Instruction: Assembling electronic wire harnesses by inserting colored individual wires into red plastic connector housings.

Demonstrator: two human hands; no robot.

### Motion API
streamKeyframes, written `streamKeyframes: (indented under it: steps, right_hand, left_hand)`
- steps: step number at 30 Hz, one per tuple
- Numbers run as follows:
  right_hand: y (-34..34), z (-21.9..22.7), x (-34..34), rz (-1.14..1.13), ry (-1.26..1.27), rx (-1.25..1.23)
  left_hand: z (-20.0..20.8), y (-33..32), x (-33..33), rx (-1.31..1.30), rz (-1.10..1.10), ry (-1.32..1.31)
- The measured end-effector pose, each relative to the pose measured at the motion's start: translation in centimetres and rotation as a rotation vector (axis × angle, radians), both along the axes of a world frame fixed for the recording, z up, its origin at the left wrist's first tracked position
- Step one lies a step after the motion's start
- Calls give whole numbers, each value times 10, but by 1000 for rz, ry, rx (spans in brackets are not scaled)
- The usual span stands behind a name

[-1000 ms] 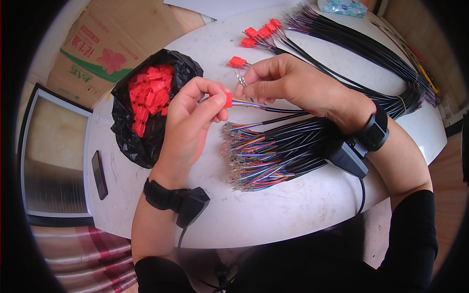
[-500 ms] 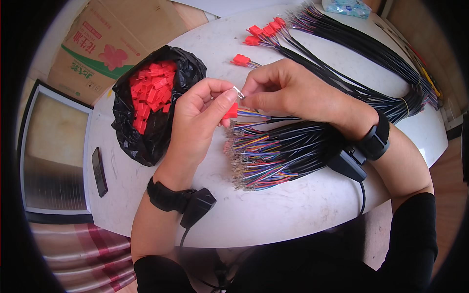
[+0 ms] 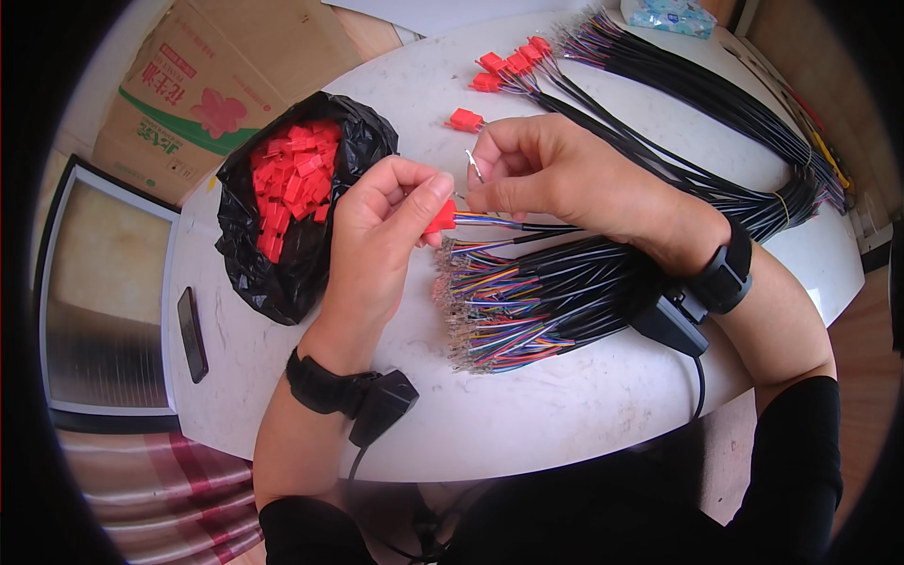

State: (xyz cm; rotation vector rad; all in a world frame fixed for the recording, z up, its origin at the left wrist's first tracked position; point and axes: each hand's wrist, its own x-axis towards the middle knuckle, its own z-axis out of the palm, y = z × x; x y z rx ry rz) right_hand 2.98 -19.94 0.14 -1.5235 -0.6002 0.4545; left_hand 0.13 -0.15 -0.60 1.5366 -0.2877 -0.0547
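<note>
My left hand (image 3: 379, 221) pinches a red plastic connector (image 3: 443, 218) between thumb and fingers. Coloured wires (image 3: 488, 218) run from it to the right, into a black-sleeved cable. Close by on the right, my right hand (image 3: 574, 179) is closed in a pinch. A small, thin, silvery metal piece (image 3: 473, 164) sticks up from its fingertips, too small to name exactly. Beneath both hands lies a thick bundle of black cables (image 3: 584, 282), its bare coloured wire ends with metal terminals (image 3: 461, 311) pointing left.
A black plastic bag (image 3: 273, 292) full of red connectors (image 3: 297, 169) stands left of my hands. Farther back, finished-looking cables carry red connectors (image 3: 516, 62) beside another cable bundle (image 3: 697, 89). A phone (image 3: 192, 334) lies at the table's left edge; a cardboard box (image 3: 202, 85) stands behind.
The small metal piece in my right fingertips has tilted upright and come away from my left fingers. My left hand has shifted slightly, still holding the red connector.
</note>
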Motion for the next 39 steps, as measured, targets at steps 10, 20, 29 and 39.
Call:
streamKeyframes:
  steps: [10,20,29,39]
  right_hand:
    - [1,0,-3,-35,-24,-71]
    - [-4,4,0,59,313,40]
    - [-1,1,0,2,56,24]
    - [3,-3,0,-76,-21,53]
  left_hand:
    - [1,-3,-2,-17,-33,-8]
    - [2,-2,-2,-28,-106,-52]
    - [-1,0,1,-17,-63,-47]
    - [-2,-1,1,-31,-31,-25]
